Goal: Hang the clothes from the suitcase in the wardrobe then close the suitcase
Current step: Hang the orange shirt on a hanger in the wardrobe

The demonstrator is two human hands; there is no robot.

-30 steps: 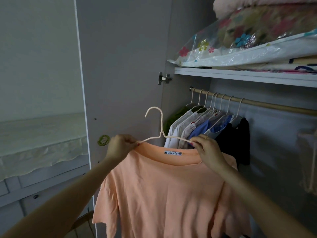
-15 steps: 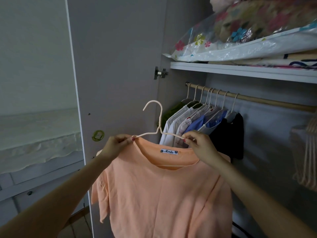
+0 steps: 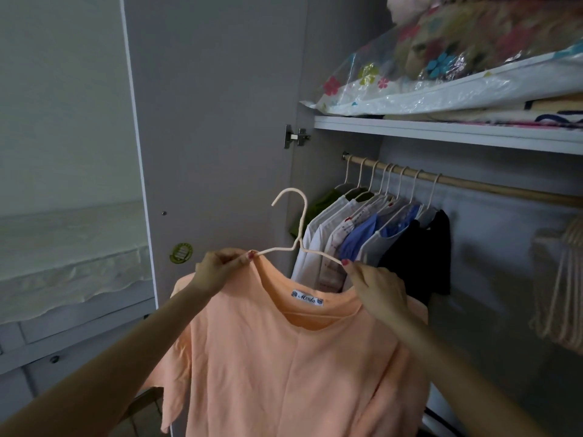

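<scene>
A peach T-shirt (image 3: pixel 284 367) hangs from a thin cream hanger (image 3: pixel 298 228) that I hold up in front of the open wardrobe. My left hand (image 3: pixel 217 271) pinches the shirt's left shoulder together with the hanger's arm. At the right shoulder, my right hand (image 3: pixel 377 288) grips fabric and hanger arm. The hook points up and left, below and left of the wooden rail (image 3: pixel 473 186). Several garments (image 3: pixel 378 234) hang on hangers at the rail's left end. The suitcase is out of view.
The open wardrobe door (image 3: pixel 214 121) stands just left of the shirt. A shelf (image 3: pixel 441 132) above the rail carries bagged bedding (image 3: pixel 441 58). Spare hangers (image 3: pixel 564 288) dangle at the far right. The rail is bare right of the hung clothes.
The view has shifted; the shirt and both hands sit slightly lower and left relative to the rail. Both grips are unchanged.
</scene>
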